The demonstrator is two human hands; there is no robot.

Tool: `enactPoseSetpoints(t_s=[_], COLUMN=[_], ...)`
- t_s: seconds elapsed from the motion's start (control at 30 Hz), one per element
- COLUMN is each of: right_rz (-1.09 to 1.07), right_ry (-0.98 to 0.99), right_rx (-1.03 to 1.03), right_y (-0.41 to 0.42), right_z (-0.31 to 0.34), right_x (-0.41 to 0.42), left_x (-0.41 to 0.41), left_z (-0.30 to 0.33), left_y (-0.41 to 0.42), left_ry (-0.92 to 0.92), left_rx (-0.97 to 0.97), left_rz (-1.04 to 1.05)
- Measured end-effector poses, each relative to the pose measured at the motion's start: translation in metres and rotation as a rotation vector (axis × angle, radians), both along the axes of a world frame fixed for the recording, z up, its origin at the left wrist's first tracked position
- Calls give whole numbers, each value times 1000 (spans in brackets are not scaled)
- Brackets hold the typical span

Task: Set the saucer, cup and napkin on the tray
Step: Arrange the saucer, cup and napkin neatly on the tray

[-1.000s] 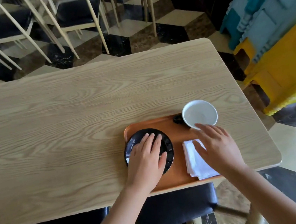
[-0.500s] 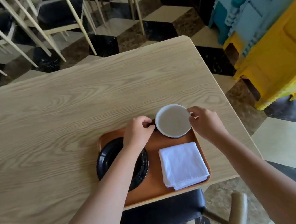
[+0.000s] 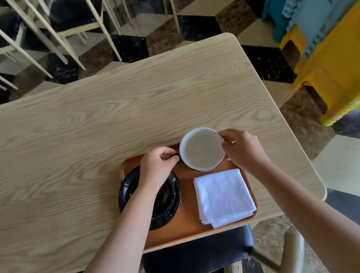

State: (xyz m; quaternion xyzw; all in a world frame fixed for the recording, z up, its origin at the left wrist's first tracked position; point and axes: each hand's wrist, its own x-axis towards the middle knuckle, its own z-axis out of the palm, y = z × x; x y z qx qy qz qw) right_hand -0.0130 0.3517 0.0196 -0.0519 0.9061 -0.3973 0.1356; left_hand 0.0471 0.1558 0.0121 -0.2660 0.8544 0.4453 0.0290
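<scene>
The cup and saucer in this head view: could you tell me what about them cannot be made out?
- Cup handle: covered by the left hand, so the grip is unclear.
- Whether the cup rests on the tray or is lifted: cannot tell from above.
- Saucer centre: crossed by the left forearm.
- Cup's right wall: behind the right hand fingers.
- Napkin layers: too fine to count.

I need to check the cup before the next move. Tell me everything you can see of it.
The cup is white inside with a dark handle, upright and apparently empty. It sits at the far right corner of the orange tray, beyond the napkin. The left hand pinches its handle; the right hand grips the rim's right side.
</scene>
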Motion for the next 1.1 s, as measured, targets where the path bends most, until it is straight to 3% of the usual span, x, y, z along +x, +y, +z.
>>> enactPoseSetpoints(t_s=[0.5, 0.57, 0.67, 0.77, 0.83, 0.9, 1.1], right_rz=[31, 8, 33, 223, 393, 497, 533], right_ry=[39, 47, 187, 434, 497, 428, 305], right_rx=[-16, -8, 54, 257, 416, 533, 647], right_y=[-3, -1, 15, 42, 57, 63, 59], right_z=[1, 1, 0, -13, -22, -27, -29], right_x=[9, 13, 35, 72, 93, 106, 111], left_x=[20, 26, 54, 95, 112, 117, 105], left_z=[3, 4, 3, -8, -25, -37, -44], left_y=[3, 8, 24, 57, 79, 97, 112], left_ry=[24, 83, 326, 452, 414, 314, 123], left_rx=[-2, -89, -341, -450, -524, -613, -680], left_rz=[18, 47, 49, -257, -499, -614, -590])
